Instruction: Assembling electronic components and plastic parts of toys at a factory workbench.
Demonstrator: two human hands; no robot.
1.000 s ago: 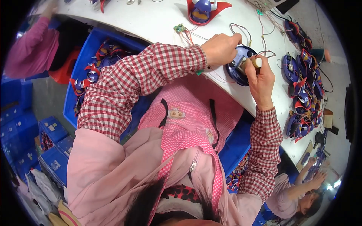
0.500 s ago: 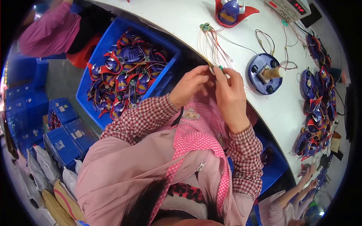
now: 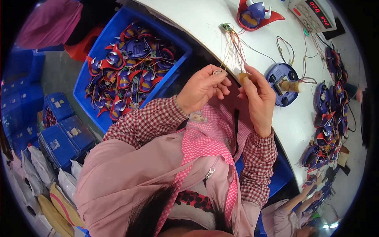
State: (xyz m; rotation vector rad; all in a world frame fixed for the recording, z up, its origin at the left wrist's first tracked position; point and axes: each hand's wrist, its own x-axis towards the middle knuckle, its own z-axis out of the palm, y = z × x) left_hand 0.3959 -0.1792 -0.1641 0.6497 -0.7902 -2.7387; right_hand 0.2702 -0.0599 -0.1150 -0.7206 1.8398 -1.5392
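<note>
My left hand (image 3: 203,87) pinches a small round silvery disc (image 3: 218,72) between thumb and forefinger, with thin wires by it. In my right hand (image 3: 258,98), a small yellow-brown rectangular piece (image 3: 243,76) sits between thumb and fingers; its exact kind is unclear. Several thin wires (image 3: 235,49) run from a small green circuit board (image 3: 226,27) on the table down to both hands. Right of my right hand lies a round purple toy base (image 3: 272,75), with a tan cylinder (image 3: 291,86) on it.
A blue bin (image 3: 87,103) full of purple and red toy parts stands left. On the white table (image 3: 205,19) are a horned toy head (image 3: 252,15), a power supply (image 3: 314,15) and a row of wired toy parts (image 3: 325,130). Other people sit at upper left and lower right.
My hands have moved apart, the right one toward the right. The round disc and the yellow-brown piece now show. The view has shifted slightly, and the power supply display shows more.
</note>
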